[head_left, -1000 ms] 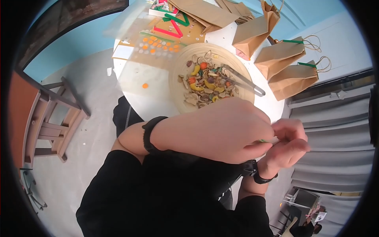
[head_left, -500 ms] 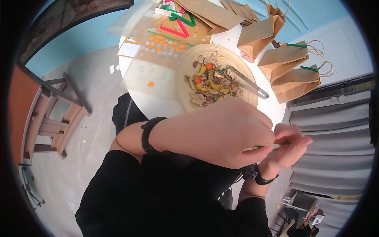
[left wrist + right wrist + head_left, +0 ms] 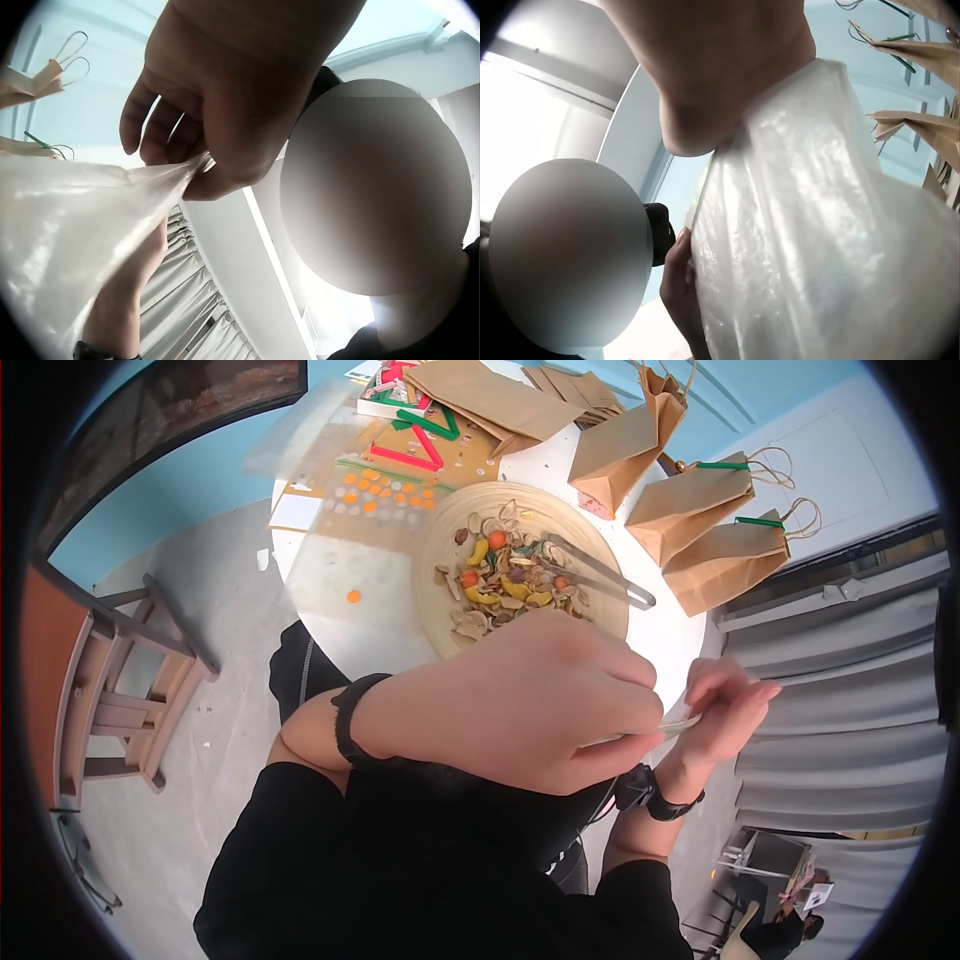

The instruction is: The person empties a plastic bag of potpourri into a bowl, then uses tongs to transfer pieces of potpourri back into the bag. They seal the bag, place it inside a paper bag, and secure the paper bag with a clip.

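Note:
A translucent plastic bag hangs below both hands, with a pale strip along its top edge. My left hand pinches one end of that edge between thumb and fingers. My right hand holds the edge farther along; in the right wrist view the hand covers its own grip, and the bag spreads wide beneath it. In the head view the hands hide nearly all of the bag, and only a short stretch of edge shows between them.
On the round white table sits a woven tray of dried petals and slices, with metal tongs. Paper bags stand at right. Clear sheets with orange dots lie at left. A wooden chair stands beyond.
The hands have drawn slightly apart, and a longer stretch of the bag's edge shows between them. The head view has shifted a little, moving the table left in frame.

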The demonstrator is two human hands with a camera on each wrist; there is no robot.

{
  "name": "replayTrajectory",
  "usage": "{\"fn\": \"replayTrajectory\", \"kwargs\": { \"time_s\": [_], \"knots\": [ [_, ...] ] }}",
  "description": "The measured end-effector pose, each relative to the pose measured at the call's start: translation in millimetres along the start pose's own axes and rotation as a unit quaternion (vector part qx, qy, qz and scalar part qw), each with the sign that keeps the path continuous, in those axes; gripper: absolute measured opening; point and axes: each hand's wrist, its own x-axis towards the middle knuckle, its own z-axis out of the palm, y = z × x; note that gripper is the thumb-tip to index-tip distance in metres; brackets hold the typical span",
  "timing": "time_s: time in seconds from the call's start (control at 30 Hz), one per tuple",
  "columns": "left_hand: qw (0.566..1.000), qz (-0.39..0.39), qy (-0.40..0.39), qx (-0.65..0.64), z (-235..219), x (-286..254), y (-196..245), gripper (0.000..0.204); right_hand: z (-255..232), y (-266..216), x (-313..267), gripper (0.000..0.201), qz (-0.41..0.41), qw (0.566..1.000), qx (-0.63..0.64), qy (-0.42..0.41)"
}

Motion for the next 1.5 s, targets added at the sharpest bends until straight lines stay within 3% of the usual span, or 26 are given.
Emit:
{"fn": "replayTrajectory", "kwargs": {
  "time_s": [0.1, 0.33, 0.43, 0.53, 0.63, 0.77, 0.87, 0.9, 0.93, 1.03, 1.07, 1.17, 1.23, 1.3, 1.4, 1.5],
  "knots": [
    [0.999, -0.012, -0.004, -0.030, -1.1, 0.6, 3.0, 0.011, -8.3, 7.2, -4.9, 0.088, -0.011, 0.995, 0.089, -0.047],
    [0.999, -0.010, 0.017, -0.031, -0.5, 2.7, 0.3, 0.008, -7.4, 11.7, -1.2, 0.095, 0.012, 0.999, 0.022, -0.022],
    [0.999, -0.014, 0.014, -0.029, 0.7, 3.5, 0.6, 0.008, -17.5, 21.7, -0.5, 0.098, 0.044, 0.996, 0.022, -0.078],
    [0.999, -0.022, 0.004, -0.023, -1.8, 5.7, 1.7, 0.007, -15.3, 20.3, -2.8, 0.100, 0.034, 0.996, 0.055, -0.068],
    [0.999, -0.030, 0.002, -0.023, -1.4, 9.6, 0.8, 0.006, -17.9, 27.4, 0.4, 0.101, 0.043, 0.995, 0.004, -0.092],
    [0.998, -0.050, -0.015, -0.019, 2.0, 15.5, 7.5, 0.005, -27.2, 29.2, -4.8, 0.104, -0.001, 0.992, 0.005, -0.126],
    [0.994, -0.100, -0.036, -0.004, 4.3, 13.8, 13.8, 0.005, -35.1, 3.3, -10.9, 0.085, 0.015, 0.983, 0.033, -0.181],
    [0.991, -0.123, -0.043, 0.007, 6.4, 12.3, 16.2, 0.005, -40.9, 1.6, -9.9, 0.061, -0.031, 0.968, 0.045, -0.246],
    [0.990, -0.129, -0.060, 0.008, 10.6, 11.1, 18.3, 0.006, -46.7, -0.2, -8.8, 0.051, -0.074, 0.946, 0.063, -0.309],
    [0.988, -0.124, -0.095, -0.011, 23.5, 15.9, 25.1, 0.007, -52.9, -22.6, -11.1, 0.042, -0.113, 0.912, -0.006, -0.395],
    [0.989, -0.111, -0.095, -0.033, 27.1, 20.2, 28.0, 0.008, -56.6, -22.5, -8.7, 0.039, -0.090, 0.893, 0.001, -0.441],
    [0.985, -0.094, -0.138, -0.034, 35.6, 39.5, 30.4, 0.009, -56.1, 10.8, -17.7, 0.034, -0.046, 0.882, 0.069, -0.465],
    [0.974, -0.117, -0.192, -0.030, 42.3, 55.2, 27.1, 0.008, -48.3, 27.2, -36.1, 0.028, -0.003, 0.902, 0.177, -0.393],
    [0.950, -0.171, -0.256, -0.046, 56.1, 68.7, 20.1, 0.008, -55.7, 34.3, -49.4, 0.022, 0.059, 0.896, 0.210, -0.387],
    [0.941, -0.141, -0.294, -0.091, 79.7, 75.7, 4.7, 0.009, -84.1, 47.5, -63.6, 0.018, 0.218, 0.854, 0.123, -0.455],
    [0.910, -0.167, -0.337, -0.175, 101.1, 86.3, 2.1, 0.011, -104.9, 56.0, -68.4, 0.016, 0.210, 0.857, 0.146, -0.447]
  ]
}}
